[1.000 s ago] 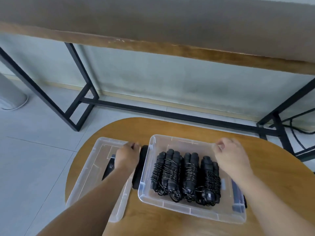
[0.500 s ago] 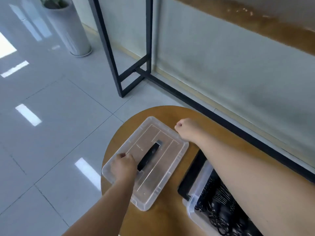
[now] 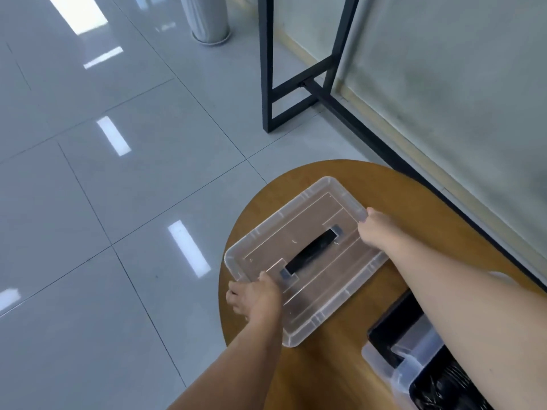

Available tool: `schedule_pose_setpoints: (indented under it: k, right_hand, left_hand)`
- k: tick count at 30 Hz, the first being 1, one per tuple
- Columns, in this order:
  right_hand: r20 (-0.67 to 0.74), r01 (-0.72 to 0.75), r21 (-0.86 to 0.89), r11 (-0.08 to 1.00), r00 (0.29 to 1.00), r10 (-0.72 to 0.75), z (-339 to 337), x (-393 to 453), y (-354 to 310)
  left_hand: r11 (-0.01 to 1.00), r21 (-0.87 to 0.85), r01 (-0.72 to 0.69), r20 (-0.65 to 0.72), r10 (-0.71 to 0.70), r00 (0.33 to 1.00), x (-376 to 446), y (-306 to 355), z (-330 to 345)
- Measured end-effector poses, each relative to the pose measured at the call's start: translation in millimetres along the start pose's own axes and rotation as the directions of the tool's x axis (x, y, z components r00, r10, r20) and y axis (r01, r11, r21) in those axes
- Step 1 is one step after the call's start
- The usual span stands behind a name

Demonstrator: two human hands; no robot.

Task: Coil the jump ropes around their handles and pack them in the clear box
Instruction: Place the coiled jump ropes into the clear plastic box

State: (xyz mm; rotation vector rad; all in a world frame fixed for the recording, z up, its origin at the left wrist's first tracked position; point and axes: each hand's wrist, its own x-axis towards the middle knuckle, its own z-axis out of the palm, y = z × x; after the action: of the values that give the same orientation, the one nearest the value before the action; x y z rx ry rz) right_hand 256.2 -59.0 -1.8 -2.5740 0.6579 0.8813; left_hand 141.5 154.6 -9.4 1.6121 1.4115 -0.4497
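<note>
Head view, looking down on a rounded wooden tabletop point(image 3: 349, 377) where a clear rectangular plastic lid with a black carry handle point(image 3: 306, 258) lies at an angle. The left hand point(image 3: 257, 300) grips the lid's near-left corner, fingers curled over the rim. The right hand point(image 3: 373, 229) holds the opposite far-right edge – its fingers wrap down over the rim, so their tips are hidden. At the lower right, partly under the right forearm, sits the clear plastic storage box point(image 3: 384, 362), and inside it the black coiled jump ropes point(image 3: 444, 392) show only as a dark, blurred mass. Beyond the table lie glossy grey floor tiles point(image 3: 124, 202) and a black metal frame point(image 3: 296, 93) – a pale cylindrical planter point(image 3: 208, 19) stands at the top
</note>
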Motion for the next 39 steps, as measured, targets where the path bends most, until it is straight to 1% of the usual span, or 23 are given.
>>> schedule_pose_setpoints:
  k: [4, 8, 13, 17, 19, 22, 25, 26, 28, 30, 32, 34, 36, 39]
  right_hand:
    - [-0.014, -0.002, 0.0, 1.0, 1.0, 0.002, 1, 0, 2]
    - [-0.015, -0.007, 0.046, 0.999, 1.0, 0.007, -6, -3, 2]
    - [-0.053, -0.037, 0.09, 0.995, 0.998, 0.042, -24, -18, 5]
    - [-0.098, -0.028, 0.163, 0.986, 0.994, 0.045, -44, -29, 10]
    - [-0.109, -0.026, 0.201, 0.979, 0.993, 0.049, -55, -38, 9]
    - [-0.129, -0.013, 0.224, 0.974, 0.991, 0.043, -79, -53, 9]
    - [-0.171, 0.05, 0.249, 0.967, 0.985, -0.007, -110, -73, 12]
    - [-0.201, 0.07, 0.279, 0.958, 0.98, -0.013, -120, -81, 17]
    - [-0.241, 0.068, 0.395, 0.916, 0.97, 0.033, -135, -97, 33]
    - [-0.273, 0.05, 0.561, 0.826, 0.953, 0.128, -145, -112, 58]
    - [-0.272, 0.017, 0.65, 0.759, 0.939, 0.212, -151, -136, 90]
    - [-0.255, -0.015, 0.699, 0.715, 0.929, 0.269, -147, -160, 118]
    - [-0.264, -0.017, 0.746, 0.666, 0.911, 0.318, -141, -186, 150]
    - [-0.22, -0.058, 0.824, 0.564, 0.883, 0.414, -124, -226, 191]
  left_hand:
    - [0.997, 0.018, 0.073, 0.014, -0.073, 0.997, 5, 4, 3]
    - [0.997, 0.046, 0.059, 0.008, -0.059, 0.998, 8, 10, -2]
    - [0.999, 0.032, -0.017, 0.016, 0.016, 1.0, 6, 23, -9]
    - [0.998, -0.041, -0.051, 0.093, 0.054, 0.994, 1, 33, -17]
    - [0.991, -0.076, -0.11, 0.099, 0.118, 0.988, -6, 41, -23]
    - [0.965, -0.097, -0.243, 0.046, 0.248, 0.968, -21, 62, -34]
    - [0.917, -0.136, -0.374, 0.021, 0.38, 0.925, -48, 94, -44]
    - [0.893, -0.146, -0.426, 0.018, 0.433, 0.901, -60, 105, -47]
    - [0.842, -0.134, -0.523, 0.023, 0.53, 0.848, -86, 121, -50]
    - [0.789, -0.108, -0.605, 0.039, 0.611, 0.791, -112, 131, -51]
    - [0.739, -0.088, -0.668, 0.09, 0.674, 0.733, -138, 134, -45]
    - [0.698, -0.066, -0.713, 0.146, 0.714, 0.685, -159, 132, -38]
    - [0.665, -0.051, -0.745, 0.232, 0.733, 0.639, -179, 125, -28]
    - [0.617, -0.013, -0.787, 0.368, 0.735, 0.57, -202, 110, -12]
